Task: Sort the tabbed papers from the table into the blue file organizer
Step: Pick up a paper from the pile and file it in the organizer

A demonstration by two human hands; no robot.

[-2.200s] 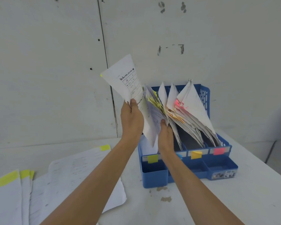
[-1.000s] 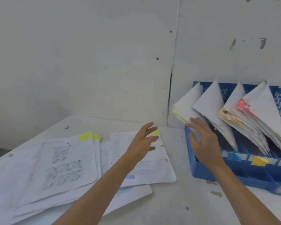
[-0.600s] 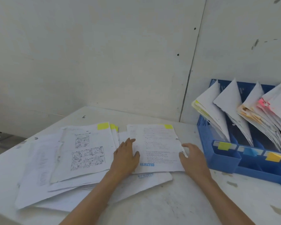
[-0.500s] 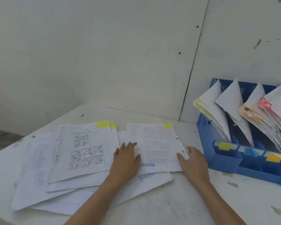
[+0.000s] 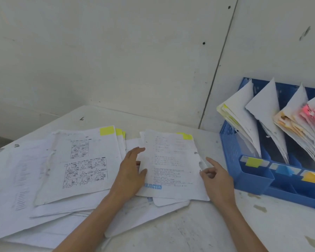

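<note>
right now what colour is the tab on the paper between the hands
Yellow; the tab shows best in the head view.

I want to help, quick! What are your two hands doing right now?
Left hand: open, touching the yellow-tabbed sheet at its left edge.
Right hand: pinching that sheet's right edge.
</note>
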